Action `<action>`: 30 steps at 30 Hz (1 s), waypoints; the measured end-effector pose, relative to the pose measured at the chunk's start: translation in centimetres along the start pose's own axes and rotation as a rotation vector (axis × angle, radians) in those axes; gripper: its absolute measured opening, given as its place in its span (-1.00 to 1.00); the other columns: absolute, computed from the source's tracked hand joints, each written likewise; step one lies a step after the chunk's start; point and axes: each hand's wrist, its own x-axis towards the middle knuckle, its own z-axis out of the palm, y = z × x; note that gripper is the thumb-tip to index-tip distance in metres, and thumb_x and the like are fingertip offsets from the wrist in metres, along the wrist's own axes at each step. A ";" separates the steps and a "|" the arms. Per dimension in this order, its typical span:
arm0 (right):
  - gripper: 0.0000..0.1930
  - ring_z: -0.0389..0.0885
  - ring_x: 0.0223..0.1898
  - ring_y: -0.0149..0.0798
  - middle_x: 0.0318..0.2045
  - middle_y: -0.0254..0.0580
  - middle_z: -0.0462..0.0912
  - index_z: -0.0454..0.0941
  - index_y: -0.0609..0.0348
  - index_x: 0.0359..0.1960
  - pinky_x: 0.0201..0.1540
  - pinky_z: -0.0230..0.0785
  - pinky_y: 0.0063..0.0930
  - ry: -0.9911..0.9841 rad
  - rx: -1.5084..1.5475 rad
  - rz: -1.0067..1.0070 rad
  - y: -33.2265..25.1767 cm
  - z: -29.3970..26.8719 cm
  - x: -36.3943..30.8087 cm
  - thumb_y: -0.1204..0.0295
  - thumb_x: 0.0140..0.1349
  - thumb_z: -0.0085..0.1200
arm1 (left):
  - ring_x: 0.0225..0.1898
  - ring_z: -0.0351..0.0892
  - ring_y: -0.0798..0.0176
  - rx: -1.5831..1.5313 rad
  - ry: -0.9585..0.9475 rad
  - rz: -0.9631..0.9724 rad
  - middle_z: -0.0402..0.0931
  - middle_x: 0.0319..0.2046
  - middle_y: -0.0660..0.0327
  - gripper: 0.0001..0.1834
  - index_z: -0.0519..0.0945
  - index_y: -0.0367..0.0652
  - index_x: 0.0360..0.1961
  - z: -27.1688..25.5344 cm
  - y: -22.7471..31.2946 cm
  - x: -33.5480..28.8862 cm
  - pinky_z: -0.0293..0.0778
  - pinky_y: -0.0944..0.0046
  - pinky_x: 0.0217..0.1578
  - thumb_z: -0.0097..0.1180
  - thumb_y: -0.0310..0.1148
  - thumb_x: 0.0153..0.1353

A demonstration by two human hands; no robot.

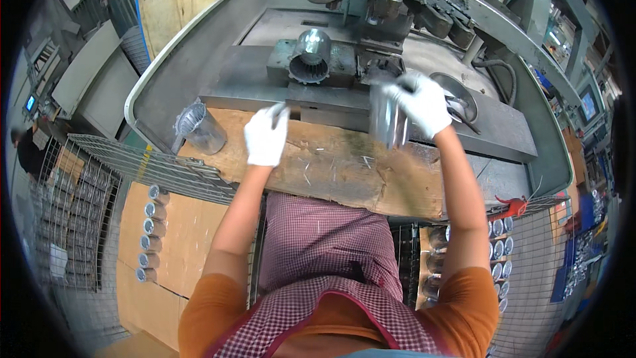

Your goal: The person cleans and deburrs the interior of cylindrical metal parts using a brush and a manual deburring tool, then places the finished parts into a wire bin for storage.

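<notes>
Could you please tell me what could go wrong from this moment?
Possibly three things. The metal cylinder in the right hand looks blurred, perhaps from quick movement, so it might slip or hit the machine. Thin bright slivers lie on the wooden board and might prick a glove. The other cylinder, at the board's left end, might get knocked by the left hand.

One metal can (389, 119) is in the right hand (423, 103), one can (204, 133) left of the left hand (266, 138), one can (309, 52) beyond and between both. Six cans (153, 227) line up lower left of the left hand. One bowl (453, 83) sits beside the right hand; one board (331, 166) lies beneath the left.
</notes>
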 end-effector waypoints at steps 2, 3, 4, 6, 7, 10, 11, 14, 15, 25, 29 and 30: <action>-0.60 0.62 -0.36 -0.07 -0.47 -0.03 0.63 0.67 0.14 -0.39 -0.24 0.45 -0.29 0.084 0.087 -0.053 -0.8 2.8 -2.8 0.01 0.10 0.17 | -0.11 0.58 -0.02 -0.040 -0.008 0.059 0.61 -0.21 0.01 -0.63 0.65 -0.15 -0.13 1.6 3.3 2.8 0.44 0.09 -0.04 0.13 -0.10 0.21; -0.63 0.62 -0.39 -0.10 -0.48 -0.07 0.62 0.67 0.11 -0.41 -0.28 0.44 -0.30 0.091 0.066 -0.089 -1.5 4.0 -4.1 0.03 0.10 0.18 | -0.09 0.56 -0.05 0.023 0.004 0.041 0.60 -0.19 -0.01 -0.55 0.64 -0.16 -0.11 2.7 4.2 4.3 0.44 0.07 -0.03 0.11 -0.01 0.19; -0.66 0.61 -0.42 -0.13 -0.48 -0.11 0.62 0.67 0.08 -0.44 -0.31 0.44 -0.31 0.099 0.045 -0.122 -2.0 5.2 -5.3 0.04 0.10 0.19 | -0.08 0.55 -0.08 0.085 0.014 0.024 0.58 -0.16 -0.03 -0.47 0.63 -0.16 -0.09 3.7 4.8 5.7 0.43 0.04 -0.03 0.09 0.09 0.17; -0.70 0.59 -0.45 -0.17 -0.50 -0.19 0.61 0.65 0.04 -0.48 -0.38 0.41 -0.32 0.117 -0.067 -0.220 -3.5 7.2 -7.6 0.08 0.11 0.18 | -0.04 0.52 -0.15 0.254 -0.032 -0.078 0.54 -0.08 -0.07 -0.29 0.61 -0.17 -0.06 5.3 4.6 8.7 0.42 -0.02 -0.01 0.03 0.28 0.09; -0.71 0.59 -0.47 -0.18 -0.51 -0.21 0.60 0.65 0.02 -0.49 -0.39 0.40 -0.33 0.147 -0.042 -0.289 -3.8 8.2 -8.5 0.08 0.12 0.18 | 0.00 0.49 -0.19 0.288 -0.113 -0.174 0.50 -0.03 -0.10 -0.22 0.60 -0.17 -0.04 5.9 4.0 10.0 0.41 -0.04 0.00 -0.01 0.35 0.05; -0.75 0.59 -0.49 -0.17 -0.47 -0.21 0.62 0.65 0.01 -0.40 -0.40 0.40 -0.33 0.160 -0.019 -0.270 -4.2 9.2 -10.1 0.12 0.13 0.15 | -0.10 0.56 -0.09 0.328 -0.001 -0.129 0.58 -0.14 -0.05 -0.34 0.68 -0.19 -0.24 6.9 2.6 11.4 0.44 -0.03 -0.08 0.01 0.26 0.10; -0.73 0.59 -0.47 -0.15 -0.42 -0.20 0.63 0.64 0.02 -0.34 -0.38 0.41 -0.33 0.122 0.029 -0.264 -4.3 8.1 -10.2 0.12 0.13 0.16 | -0.15 0.58 -0.08 0.314 0.051 -0.075 0.60 -0.21 -0.03 -0.42 0.70 -0.20 -0.33 6.9 2.2 11.6 0.45 -0.01 -0.09 0.08 0.17 0.10; -0.65 0.61 -0.44 -0.10 -0.30 -0.13 0.64 0.61 0.05 -0.19 -0.37 0.44 -0.34 0.130 0.150 -0.221 -3.4 6.2 -9.8 0.10 0.09 0.20 | -0.19 0.57 -0.14 0.033 0.242 -0.019 0.61 -0.26 -0.05 -0.56 0.67 -0.23 -0.26 5.4 2.0 11.4 0.43 0.03 -0.08 0.11 -0.02 0.16; -0.64 0.61 -0.43 -0.10 -0.29 -0.11 0.63 0.62 0.05 -0.19 -0.35 0.45 -0.31 0.205 0.115 -0.221 -2.0 6.2 -9.5 0.10 0.09 0.21 | -0.18 0.59 -0.11 -0.064 0.184 0.021 0.63 -0.24 0.00 -0.65 0.65 -0.15 -0.18 4.3 2.9 11.2 0.45 0.05 -0.08 0.15 -0.13 0.13; -0.47 0.64 -0.21 0.03 -0.27 -0.02 0.66 0.65 0.05 -0.32 -0.13 0.46 -0.15 -0.001 -0.040 0.175 1.1 8.0 0.9 -0.19 0.06 0.07 | -0.29 0.45 0.18 0.524 -0.039 0.844 0.54 -0.46 0.39 -0.78 0.68 0.21 -0.47 5.4 12.3 10.5 0.22 0.05 -0.30 0.19 0.04 -0.02; -0.44 0.65 -0.24 0.03 -0.35 -0.03 0.68 0.67 0.08 -0.36 -0.15 0.47 -0.16 -0.020 -0.121 0.206 3.5 9.7 3.3 -0.21 0.02 0.09 | -0.18 0.49 0.10 0.299 0.035 0.787 0.59 -0.27 0.30 -0.65 0.69 0.11 -0.33 6.6 12.4 11.8 0.29 -0.02 -0.18 0.16 0.09 0.01; -0.45 0.65 -0.24 0.03 -0.34 -0.04 0.68 0.67 0.08 -0.34 -0.16 0.47 -0.17 -0.030 -0.139 0.209 3.6 9.8 3.9 -0.19 0.03 0.08 | -0.13 0.49 0.06 0.259 0.082 0.743 0.59 -0.22 0.26 -0.61 0.69 0.07 -0.30 6.0 12.1 12.1 0.31 -0.04 -0.13 0.16 0.10 0.02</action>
